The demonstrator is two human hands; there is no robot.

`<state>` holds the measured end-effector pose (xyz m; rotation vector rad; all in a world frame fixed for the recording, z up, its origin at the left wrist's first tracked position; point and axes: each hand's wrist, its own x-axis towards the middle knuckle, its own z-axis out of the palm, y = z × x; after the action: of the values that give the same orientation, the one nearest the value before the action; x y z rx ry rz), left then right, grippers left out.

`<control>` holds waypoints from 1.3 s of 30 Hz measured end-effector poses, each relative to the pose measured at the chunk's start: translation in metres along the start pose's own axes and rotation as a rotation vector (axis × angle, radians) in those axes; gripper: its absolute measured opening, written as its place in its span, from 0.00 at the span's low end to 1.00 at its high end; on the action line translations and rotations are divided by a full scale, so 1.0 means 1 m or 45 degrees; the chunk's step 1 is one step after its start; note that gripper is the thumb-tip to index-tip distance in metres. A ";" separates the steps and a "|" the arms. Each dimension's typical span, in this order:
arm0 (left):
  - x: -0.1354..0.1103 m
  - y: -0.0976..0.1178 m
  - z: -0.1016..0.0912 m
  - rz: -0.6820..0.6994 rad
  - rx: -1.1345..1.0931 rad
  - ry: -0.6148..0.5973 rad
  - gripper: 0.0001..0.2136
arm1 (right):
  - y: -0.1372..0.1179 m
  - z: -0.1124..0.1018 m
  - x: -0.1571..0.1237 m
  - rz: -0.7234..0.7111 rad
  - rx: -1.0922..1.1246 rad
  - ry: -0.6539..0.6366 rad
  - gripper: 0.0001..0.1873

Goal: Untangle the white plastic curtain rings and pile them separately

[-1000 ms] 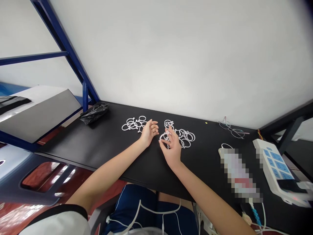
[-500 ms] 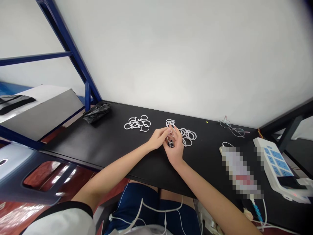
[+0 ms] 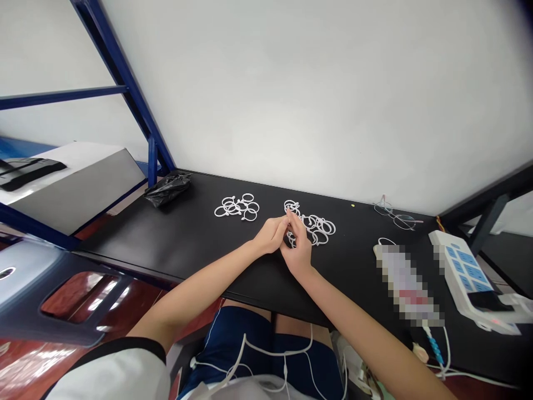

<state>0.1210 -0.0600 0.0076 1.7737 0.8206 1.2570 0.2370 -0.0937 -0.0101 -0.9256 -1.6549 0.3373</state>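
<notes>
My left hand and my right hand meet fingertip to fingertip over the black table. Both are closed in a pinch around a white plastic ring, which the fingers mostly cover. Right behind and beside my right hand lies a loose heap of white rings, thin hoops with small knobbed ends. A few more white rings sit just beyond my fingertips. Apart from these, a second group of white rings lies overlapping to the left of my left hand.
At the table's far left is a crumpled black plastic bag. Eyeglasses, a phone on a cable and a white power strip lie to the right. A blue metal frame rises at the left.
My fingers have drawn closer together, and my right fingers are now less spread, hiding the ring between them more. The view has shifted slightly; the groups of rings lie as before.
</notes>
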 end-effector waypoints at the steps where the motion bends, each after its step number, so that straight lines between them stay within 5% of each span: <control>1: -0.001 -0.002 -0.001 0.011 0.008 0.017 0.17 | 0.000 0.000 0.000 -0.029 0.004 -0.011 0.35; 16: -0.003 -0.012 -0.010 -0.015 -0.031 0.249 0.13 | -0.007 -0.001 -0.002 -0.138 0.065 -0.095 0.34; 26: -0.002 -0.013 -0.010 0.007 0.004 0.385 0.11 | -0.006 -0.002 0.004 0.072 0.125 0.041 0.12; 32: 0.000 -0.015 -0.012 -0.021 -0.011 0.263 0.10 | -0.003 0.007 0.007 0.106 0.198 0.067 0.04; 39: 0.003 -0.010 -0.015 -0.145 -0.058 0.271 0.12 | 0.004 0.004 0.008 0.102 0.178 0.038 0.11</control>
<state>0.1070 -0.0497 0.0029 1.5525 0.9904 1.3926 0.2347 -0.0843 -0.0082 -0.8891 -1.5491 0.4853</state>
